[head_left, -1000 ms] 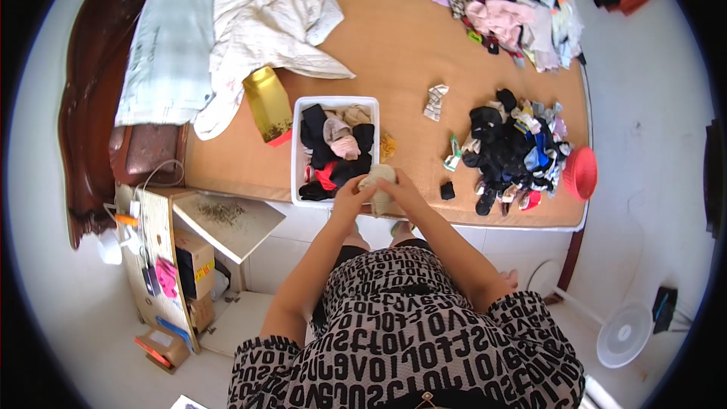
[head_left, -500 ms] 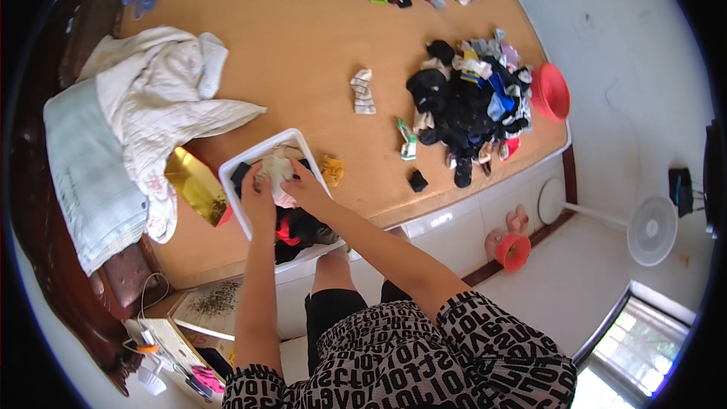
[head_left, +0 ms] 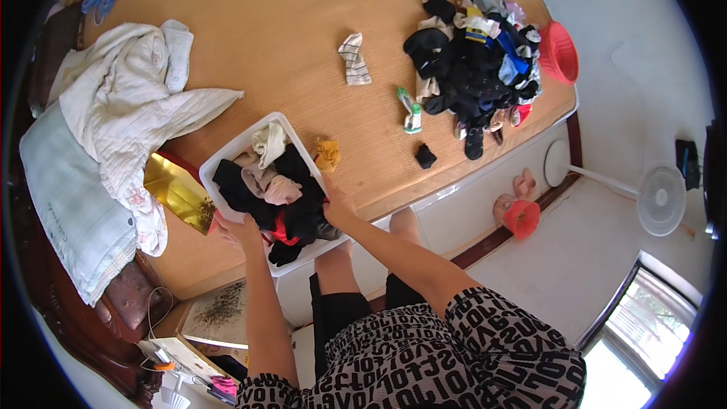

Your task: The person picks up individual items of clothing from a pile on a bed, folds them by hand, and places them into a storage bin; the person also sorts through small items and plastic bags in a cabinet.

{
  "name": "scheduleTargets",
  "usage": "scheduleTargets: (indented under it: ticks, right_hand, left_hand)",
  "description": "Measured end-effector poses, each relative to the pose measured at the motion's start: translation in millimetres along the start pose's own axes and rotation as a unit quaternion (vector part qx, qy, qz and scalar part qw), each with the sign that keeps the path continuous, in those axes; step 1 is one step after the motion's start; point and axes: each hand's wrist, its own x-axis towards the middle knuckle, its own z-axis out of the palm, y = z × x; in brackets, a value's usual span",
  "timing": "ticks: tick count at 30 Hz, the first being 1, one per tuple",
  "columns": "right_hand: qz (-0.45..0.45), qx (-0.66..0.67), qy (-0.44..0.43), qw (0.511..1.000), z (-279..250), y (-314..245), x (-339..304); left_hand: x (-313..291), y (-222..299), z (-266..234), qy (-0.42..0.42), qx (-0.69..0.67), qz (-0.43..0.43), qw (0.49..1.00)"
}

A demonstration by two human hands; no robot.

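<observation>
Left hand and right hand each grip a side of the white rectangular plastic bin of rolled socks. Bin sits on the woven tan mat, gold foil box just beside it.

You wore a black top printed all over with white block letters, with short sleeves that ended above the elbows. You also wore black shorts. Your forearms were bare, and no watch or ring was visible.

Bright daylight from the window, sharp centre, fisheye-bent dark rim.
</observation>
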Motion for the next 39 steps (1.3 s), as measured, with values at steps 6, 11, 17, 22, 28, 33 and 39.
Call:
scheduleTargets:
  ticks: [6,11,17,22,28,33,39]
  right_hand:
    - [-0.042,-0.021,0.038,0.998,12.7,-9.5,4.7]
    - [-0.071,-0.043,-0.025,0.996,38.3,-20.6,-11.0]
    - [-0.248,-0.162,-0.037,0.954,43.3,-4.3,22.5]
    - [-0.206,-0.493,0.115,0.837,-8.8,7.6,73.7]
    - [-0.156,-0.372,0.001,0.915,-28.3,53.8,86.0]
    - [-0.131,-0.279,0.202,0.930,-63.5,89.1,56.1]
    - [-0.205,-0.182,0.115,0.955,-32.9,29.3,6.8]
  left_hand:
    - [-8.9,-114.3,-17.0,-0.164,-0.363,-0.212,0.893]
    - [-36.7,-147.6,-46.0,-0.075,-0.433,-0.330,0.836]
    - [-42.3,-158.9,-58.4,-0.103,-0.401,-0.341,0.844]
    - [-43.4,-155.4,-46.4,-0.127,-0.351,-0.292,0.881]
    - [-61.5,-142.9,-31.6,-0.013,-0.199,-0.262,0.944]
    - [-63.4,-145.0,-35.8,-0.066,-0.128,-0.255,0.956]
    - [-7.1,-190.6,-58.2,-0.003,-0.342,-0.427,0.837]
